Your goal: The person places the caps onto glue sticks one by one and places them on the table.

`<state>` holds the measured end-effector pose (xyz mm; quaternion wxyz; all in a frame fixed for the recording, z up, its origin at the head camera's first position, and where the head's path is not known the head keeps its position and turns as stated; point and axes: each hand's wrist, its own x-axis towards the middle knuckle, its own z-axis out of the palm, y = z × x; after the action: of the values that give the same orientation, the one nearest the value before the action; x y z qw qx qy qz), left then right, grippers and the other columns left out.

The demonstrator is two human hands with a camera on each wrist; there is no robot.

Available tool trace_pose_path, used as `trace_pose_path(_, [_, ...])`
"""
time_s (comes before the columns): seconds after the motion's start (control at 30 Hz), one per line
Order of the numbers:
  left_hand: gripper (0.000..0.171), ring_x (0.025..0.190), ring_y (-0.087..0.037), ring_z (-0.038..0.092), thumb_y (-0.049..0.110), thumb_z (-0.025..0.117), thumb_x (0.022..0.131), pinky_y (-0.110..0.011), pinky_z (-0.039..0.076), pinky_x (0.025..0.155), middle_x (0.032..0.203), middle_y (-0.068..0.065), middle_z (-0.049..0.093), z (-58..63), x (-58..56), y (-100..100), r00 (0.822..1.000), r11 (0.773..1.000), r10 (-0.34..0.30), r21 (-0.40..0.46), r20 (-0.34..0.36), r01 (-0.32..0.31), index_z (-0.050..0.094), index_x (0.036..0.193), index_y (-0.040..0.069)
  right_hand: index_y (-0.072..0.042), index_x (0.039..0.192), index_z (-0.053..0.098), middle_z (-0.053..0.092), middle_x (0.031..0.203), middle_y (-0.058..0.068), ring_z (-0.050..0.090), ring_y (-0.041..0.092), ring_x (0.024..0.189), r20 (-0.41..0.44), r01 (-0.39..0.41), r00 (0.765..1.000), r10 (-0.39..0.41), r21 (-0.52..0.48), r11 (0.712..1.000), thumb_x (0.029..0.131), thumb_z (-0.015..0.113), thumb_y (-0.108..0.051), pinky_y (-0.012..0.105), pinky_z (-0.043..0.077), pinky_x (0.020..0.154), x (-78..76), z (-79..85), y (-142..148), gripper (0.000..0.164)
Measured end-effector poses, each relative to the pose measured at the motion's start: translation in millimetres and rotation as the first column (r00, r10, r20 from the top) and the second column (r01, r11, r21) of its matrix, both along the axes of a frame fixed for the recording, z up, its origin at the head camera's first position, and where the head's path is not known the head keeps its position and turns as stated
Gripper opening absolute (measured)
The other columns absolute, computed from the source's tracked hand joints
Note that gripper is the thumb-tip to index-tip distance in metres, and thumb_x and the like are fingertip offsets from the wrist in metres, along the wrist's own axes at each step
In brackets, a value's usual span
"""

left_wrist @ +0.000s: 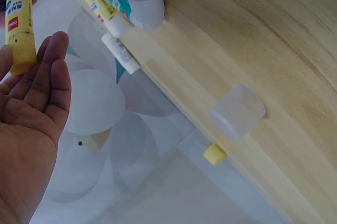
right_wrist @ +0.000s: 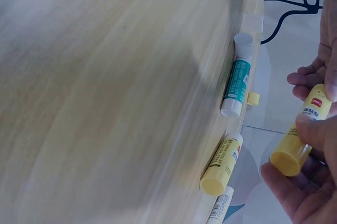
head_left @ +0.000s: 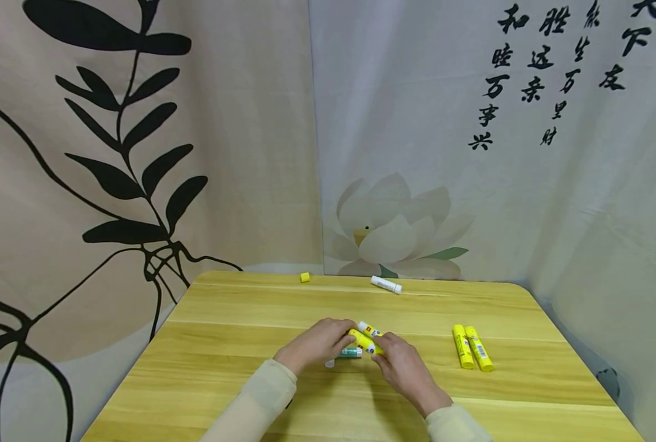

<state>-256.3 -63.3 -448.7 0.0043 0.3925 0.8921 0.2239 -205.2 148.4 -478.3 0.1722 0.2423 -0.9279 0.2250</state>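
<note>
Both hands hold one yellow glue stick (head_left: 362,341) above the middle of the table. My left hand (head_left: 319,344) pinches one end between thumb and fingers. The other end is gripped by my right hand (right_wrist: 310,176), its thumb lying along the barrel. Beneath the hands lies a green glue stick (right_wrist: 238,84), partly hidden in the head view, with a whitish cap (left_wrist: 146,4) beside its end. Just beyond the held stick, another yellow glue stick (right_wrist: 222,166) with a white end lies on the table.
Two yellow glue sticks (head_left: 463,347) lie side by side at the right. Along the back edge are a white glue stick (head_left: 386,285) and a small yellow cap (head_left: 305,277). A translucent cap (left_wrist: 237,112) stands on the wooden table (head_left: 206,368). Printed curtains hang behind.
</note>
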Motion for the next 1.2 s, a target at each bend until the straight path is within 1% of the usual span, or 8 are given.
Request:
trace_pose_path(0.1, [0.022, 0.071, -0.001, 0.050, 0.020, 0.056, 0.103, -0.017, 0.046, 0.067, 0.090, 0.009, 0.062, -1.2, 0.5, -0.4, 1.000, 1.000, -0.002, 0.009, 0.016, 0.001, 0.064, 0.118, 0.007, 0.005, 0.116, 0.068, 0.066, 0.097, 0.010, 0.063, 0.020, 0.082, -0.002, -0.011, 1.000, 0.011, 0.008, 1.000, 0.083, 0.077, -0.004, 0.039, 0.055, 0.069, -0.2, -0.8, 0.2, 0.035])
trace_pose_path(0.3, [0.023, 0.070, -0.001, 0.049, 0.021, 0.055, 0.103, -0.017, 0.045, 0.067, 0.089, 0.010, 0.060, -3.8, 1.3, -0.9, 1.000, 1.000, -0.003, 0.015, 0.020, 0.003, 0.064, 0.119, 0.006, 0.003, 0.115, 0.068, 0.066, 0.099, 0.010, 0.063, 0.020, 0.083, 0.059, -0.021, 0.998, 0.020, 0.017, 1.000, 0.085, 0.076, -0.005, 0.038, 0.055, 0.070, 0.9, 0.3, 0.1, 0.032])
trace_pose_path(0.5, [0.026, 0.072, -0.001, 0.051, 0.022, 0.055, 0.103, -0.017, 0.046, 0.068, 0.093, 0.010, 0.062, -2.9, 2.5, -1.8, 0.999, 1.000, 0.006, 0.023, 0.038, -0.006, 0.064, 0.122, 0.006, 0.002, 0.114, 0.068, 0.066, 0.098, 0.010, 0.063, 0.020, 0.083, 0.081, -0.012, 0.997, 0.011, 0.018, 1.000, 0.086, 0.076, -0.007, 0.038, 0.055, 0.070, 1.1, 0.0, -0.7, 0.031])
trace_pose_path(0.7, [0.025, 0.071, -0.001, 0.052, 0.024, 0.056, 0.103, -0.018, 0.047, 0.068, 0.089, 0.012, 0.061, 0.6, 2.9, -2.8, 0.999, 1.000, 0.023, 0.014, 0.035, -0.024, 0.065, 0.121, 0.010, 0.001, 0.112, 0.070, 0.066, 0.096, 0.009, 0.059, 0.015, 0.076, 0.122, 0.027, 0.992, -0.028, 0.011, 1.000, 0.086, 0.076, -0.011, 0.034, 0.051, 0.066, -0.7, 1.9, -3.2, 0.030])
trace_pose_path(0.83, [0.025, 0.074, -0.001, 0.053, 0.024, 0.055, 0.103, -0.018, 0.048, 0.070, 0.092, 0.011, 0.062, 4.8, 3.2, -2.7, 0.999, 0.999, 0.033, -0.002, 0.032, -0.033, 0.065, 0.122, 0.010, 0.001, 0.109, 0.071, 0.067, 0.094, 0.009, 0.058, 0.014, 0.075, 0.117, 0.052, 0.992, -0.052, 0.008, 0.999, 0.084, 0.077, -0.012, 0.034, 0.051, 0.066, -1.0, 5.0, -4.6, 0.029])
trace_pose_path(1.07, [0.033, 0.078, 0.000, 0.055, 0.024, 0.056, 0.103, -0.020, 0.050, 0.075, 0.105, 0.004, 0.069, 6.1, 2.6, -2.3, 0.998, 0.998, 0.056, -0.035, 0.018, -0.055, 0.062, 0.131, 0.007, 0.000, 0.108, 0.071, 0.068, 0.095, 0.010, 0.060, 0.015, 0.077, 0.131, 0.064, 0.989, -0.065, 0.017, 0.998, 0.085, 0.078, -0.013, 0.035, 0.052, 0.067, -0.4, 7.0, -5.3, 0.028])
trace_pose_path(1.2, [0.035, 0.078, 0.000, 0.055, 0.024, 0.056, 0.103, -0.021, 0.051, 0.076, 0.107, 0.002, 0.069, 7.1, 4.0, -2.1, 0.998, 0.997, 0.066, -0.048, 0.022, -0.064, 0.062, 0.133, 0.007, 0.000, 0.110, 0.071, 0.069, 0.098, 0.012, 0.063, 0.018, 0.081, 0.139, 0.064, 0.988, -0.067, 0.024, 0.998, 0.085, 0.078, -0.014, 0.038, 0.053, 0.070, -0.7, 6.7, -5.0, 0.030])
